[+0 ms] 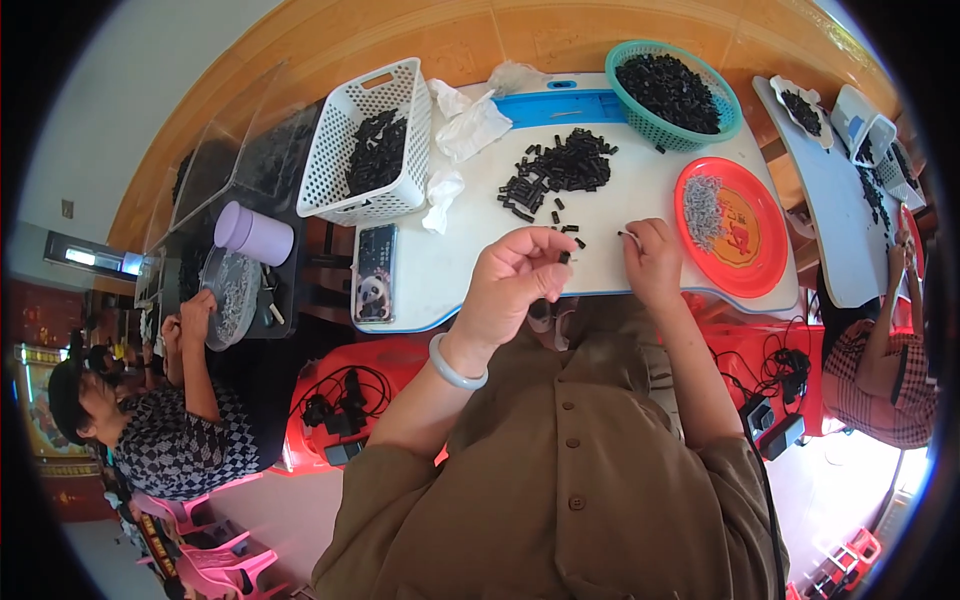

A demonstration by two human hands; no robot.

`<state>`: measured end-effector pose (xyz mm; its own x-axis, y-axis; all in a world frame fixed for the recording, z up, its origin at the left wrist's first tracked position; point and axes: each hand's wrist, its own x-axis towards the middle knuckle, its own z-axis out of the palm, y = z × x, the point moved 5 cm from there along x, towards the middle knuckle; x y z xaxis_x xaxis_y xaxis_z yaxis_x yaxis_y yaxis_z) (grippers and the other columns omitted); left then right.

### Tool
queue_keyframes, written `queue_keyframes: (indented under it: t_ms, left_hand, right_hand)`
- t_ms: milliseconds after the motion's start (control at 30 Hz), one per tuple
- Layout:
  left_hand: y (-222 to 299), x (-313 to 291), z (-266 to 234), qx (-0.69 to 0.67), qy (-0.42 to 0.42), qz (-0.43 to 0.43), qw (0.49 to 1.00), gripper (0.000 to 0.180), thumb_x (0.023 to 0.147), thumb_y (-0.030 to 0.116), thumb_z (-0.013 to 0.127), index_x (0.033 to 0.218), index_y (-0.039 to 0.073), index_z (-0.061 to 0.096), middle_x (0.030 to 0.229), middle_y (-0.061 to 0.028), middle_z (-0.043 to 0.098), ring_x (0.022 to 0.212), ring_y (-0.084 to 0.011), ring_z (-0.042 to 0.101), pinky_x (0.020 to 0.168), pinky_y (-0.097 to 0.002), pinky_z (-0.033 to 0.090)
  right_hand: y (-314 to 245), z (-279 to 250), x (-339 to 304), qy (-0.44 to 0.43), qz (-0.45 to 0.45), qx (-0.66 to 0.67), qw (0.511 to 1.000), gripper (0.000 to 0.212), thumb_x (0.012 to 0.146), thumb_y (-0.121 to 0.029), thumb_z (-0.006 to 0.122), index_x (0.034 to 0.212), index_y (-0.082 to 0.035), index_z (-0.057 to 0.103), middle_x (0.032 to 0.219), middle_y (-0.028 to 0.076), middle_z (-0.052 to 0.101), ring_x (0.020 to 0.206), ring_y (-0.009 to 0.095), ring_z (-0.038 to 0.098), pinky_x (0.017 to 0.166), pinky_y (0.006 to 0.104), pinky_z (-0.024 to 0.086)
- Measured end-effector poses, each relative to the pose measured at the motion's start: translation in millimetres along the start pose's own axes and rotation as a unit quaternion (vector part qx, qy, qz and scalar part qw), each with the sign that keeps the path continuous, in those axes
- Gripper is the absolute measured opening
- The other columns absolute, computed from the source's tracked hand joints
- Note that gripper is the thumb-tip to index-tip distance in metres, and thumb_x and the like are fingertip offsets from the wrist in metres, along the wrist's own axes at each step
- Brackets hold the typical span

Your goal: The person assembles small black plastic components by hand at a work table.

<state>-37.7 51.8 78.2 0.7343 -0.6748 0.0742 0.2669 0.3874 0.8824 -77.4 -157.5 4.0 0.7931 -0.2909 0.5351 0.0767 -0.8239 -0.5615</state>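
Note:
My left hand (520,275), with a pale bangle (458,368) on its wrist, pinches a small black cylinder (564,257) between thumb and forefinger, above the table's near edge. To its right, my right hand (655,262) is closed, its fingertips pressed on a tiny dark-tipped piece too small to name. Just beyond both hands a few loose black cylinders lie on the white table (460,265). Farther back is a heap of the same cylinders (572,163). Beside my right hand sits a red plate (765,275) bearing a pile of small silvery pieces (704,208).
A white basket (325,165) and a green basket (650,128) hold more black cylinders. Crumpled tissues (472,130), a blue tray (520,110) and a phone (376,275) lie on the table. People work at tables on both sides; a purple cup (255,233) is at left.

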Motion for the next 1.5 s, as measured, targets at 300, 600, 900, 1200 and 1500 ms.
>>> queue_keyframes:
  t_ms: [300, 600, 900, 1200, 1500]
  left_hand:
    - [41, -26, 43, -0.005, -0.098, 0.07, 0.993, 0.026, 0.084, 0.003, 0.07, 0.109, -0.001, 0.062, 0.093, -0.0053, 0.063, 0.072, -0.0048, 0.055, 0.063, -0.0171, 0.047]
    - [-56, -9, -46, 0.151, 0.168, 0.075, 0.971, 0.02, 0.085, 0.0, 0.065, 0.105, 0.0, 0.063, 0.084, 0.0006, 0.061, 0.066, -0.0038, 0.052, 0.06, -0.0173, 0.043]
    - [-84, -12, -101, 0.165, 0.205, 0.074, 0.962, 0.021, 0.086, -0.001, 0.062, 0.107, -0.003, 0.06, 0.084, -0.0038, 0.059, 0.063, -0.0085, 0.054, 0.059, -0.0214, 0.047]
    - [-77, -9, -105, 0.059, 0.179, 0.047, 0.981, 0.019, 0.087, 0.0, 0.062, 0.105, -0.004, 0.059, 0.082, -0.005, 0.058, 0.064, -0.0104, 0.057, 0.06, -0.0241, 0.05]
    - [-81, -14, -108, 0.129, 0.163, 0.067, 0.976, 0.02, 0.088, 0.001, 0.061, 0.107, -0.003, 0.059, 0.086, -0.009, 0.062, 0.065, -0.0127, 0.058, 0.062, -0.0274, 0.052]
  right_hand:
    - [17, -82, 21, 0.086, 0.019, -0.154, 0.984, 0.012, 0.078, -0.006, 0.064, 0.089, -0.001, 0.064, 0.089, 0.017, 0.062, 0.082, 0.036, 0.061, 0.071, 0.0429, 0.05]
    - [88, -83, 9, -0.097, 0.194, -0.183, 0.959, 0.014, 0.075, -0.012, 0.065, 0.085, -0.002, 0.067, 0.088, 0.02, 0.064, 0.085, 0.036, 0.062, 0.078, 0.0444, 0.049]
    - [96, -84, 4, -0.044, 0.187, -0.131, 0.973, 0.015, 0.08, -0.015, 0.059, 0.082, 0.0, 0.064, 0.088, 0.02, 0.064, 0.084, 0.037, 0.061, 0.075, 0.0456, 0.049]
    - [85, -92, -5, 0.019, 0.115, -0.186, 0.975, 0.02, 0.086, -0.018, 0.056, 0.088, -0.001, 0.065, 0.087, 0.019, 0.064, 0.081, 0.036, 0.062, 0.072, 0.0438, 0.049]
    - [88, -94, -21, 0.092, 0.159, 0.042, 0.982, 0.007, 0.078, -0.006, 0.064, 0.082, 0.0, 0.063, 0.078, 0.011, 0.06, 0.066, 0.019, 0.061, 0.061, 0.0303, 0.048]
